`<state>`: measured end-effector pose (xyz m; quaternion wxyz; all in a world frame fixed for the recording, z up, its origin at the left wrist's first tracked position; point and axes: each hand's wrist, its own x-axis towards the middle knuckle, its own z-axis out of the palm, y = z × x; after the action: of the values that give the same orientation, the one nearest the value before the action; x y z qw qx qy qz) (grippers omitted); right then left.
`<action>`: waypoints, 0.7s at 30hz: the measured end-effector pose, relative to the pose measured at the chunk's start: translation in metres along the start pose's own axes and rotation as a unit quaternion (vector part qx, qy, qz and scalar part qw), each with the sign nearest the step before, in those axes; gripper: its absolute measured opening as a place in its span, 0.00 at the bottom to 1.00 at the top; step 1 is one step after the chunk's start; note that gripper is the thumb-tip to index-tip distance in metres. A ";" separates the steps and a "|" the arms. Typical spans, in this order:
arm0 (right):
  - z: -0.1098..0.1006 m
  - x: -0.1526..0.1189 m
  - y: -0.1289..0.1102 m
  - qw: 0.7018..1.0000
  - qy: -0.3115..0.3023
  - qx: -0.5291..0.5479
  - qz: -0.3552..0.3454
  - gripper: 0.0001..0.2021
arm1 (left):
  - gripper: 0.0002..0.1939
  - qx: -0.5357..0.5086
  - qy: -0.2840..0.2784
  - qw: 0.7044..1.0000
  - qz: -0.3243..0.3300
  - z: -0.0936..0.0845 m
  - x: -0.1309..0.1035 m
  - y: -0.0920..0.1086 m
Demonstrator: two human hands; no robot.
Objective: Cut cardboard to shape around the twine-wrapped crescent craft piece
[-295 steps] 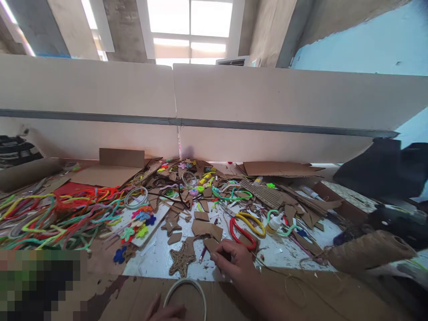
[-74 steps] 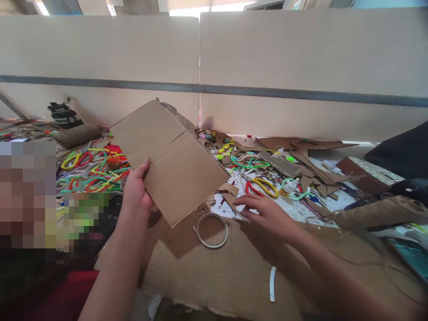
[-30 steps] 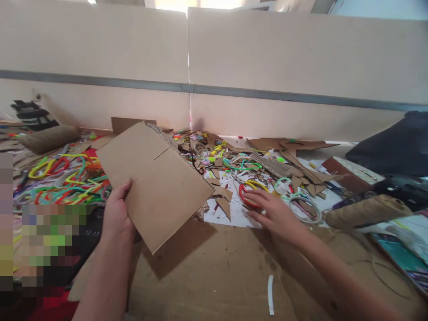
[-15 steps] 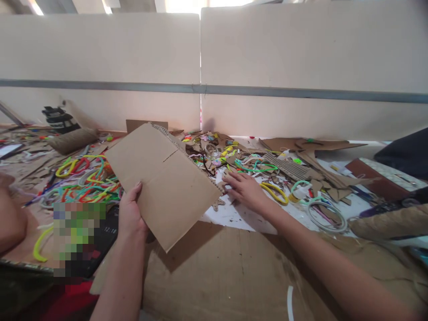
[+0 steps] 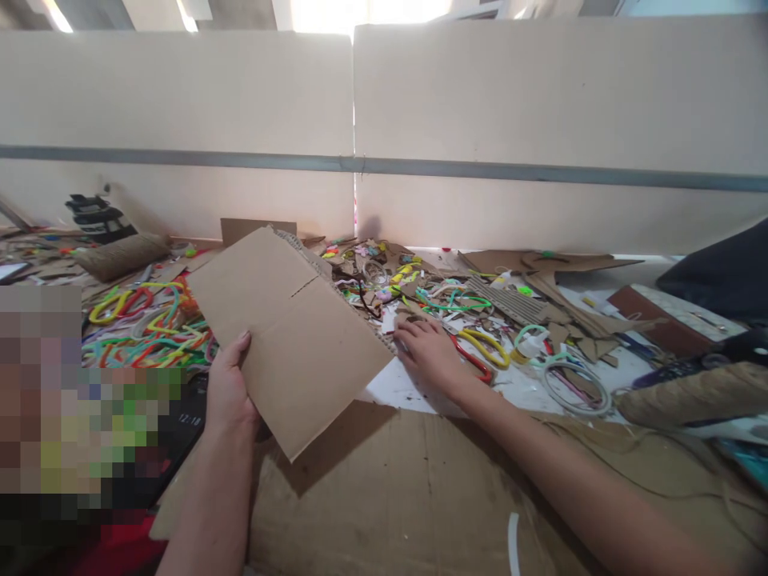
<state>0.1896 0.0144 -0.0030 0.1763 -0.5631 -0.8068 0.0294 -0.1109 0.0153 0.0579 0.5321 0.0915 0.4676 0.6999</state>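
Note:
My left hand (image 5: 231, 392) grips a flat brown cardboard sheet (image 5: 288, 336) by its lower left edge, thumb on top. The sheet is held tilted above the table, with a short dark slit near its upper edge and torn corrugation along its far side. Beyond its right corner, my right hand (image 5: 429, 352) is down among small cardboard scraps (image 5: 414, 308), its fingers bent and drawn together. Whatever lies under those fingertips is hidden. Beside the right wrist are a red curved piece (image 5: 477, 360) and a yellow coil (image 5: 489, 348).
Colourful pipe cleaners (image 5: 150, 328) lie in a heap on the left. To the right are a glue bottle (image 5: 531, 344), a grey ring roll (image 5: 576, 388) and a twine spool (image 5: 690, 396). A large cardboard piece (image 5: 384, 496) covers the near table; a white partition (image 5: 240, 96) stands behind.
My right hand has shifted slightly left and its fingers have curled in. A red curved piece now shows beside the wrist. The small star-like scrap below the sheet's corner is out of sight.

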 end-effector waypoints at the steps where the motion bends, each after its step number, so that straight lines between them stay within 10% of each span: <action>1: -0.002 0.000 0.006 1.000 0.015 0.002 0.023 0.16 | 0.13 0.002 0.000 1.000 0.001 0.000 0.000 -0.001; 10: -0.031 -0.018 0.003 0.977 0.043 0.198 0.073 0.17 | 0.11 0.020 -0.043 0.998 -0.030 0.000 -0.001 -0.006; 21: -0.045 -0.059 -0.005 0.838 0.036 0.505 0.203 0.29 | 0.15 0.098 -0.249 0.957 -0.114 -0.002 -0.036 -0.057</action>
<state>0.2175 -0.0486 0.0257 0.4553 -0.5476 -0.5404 0.4480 -0.0597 -0.0163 0.0270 0.6960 0.2612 0.3941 0.5403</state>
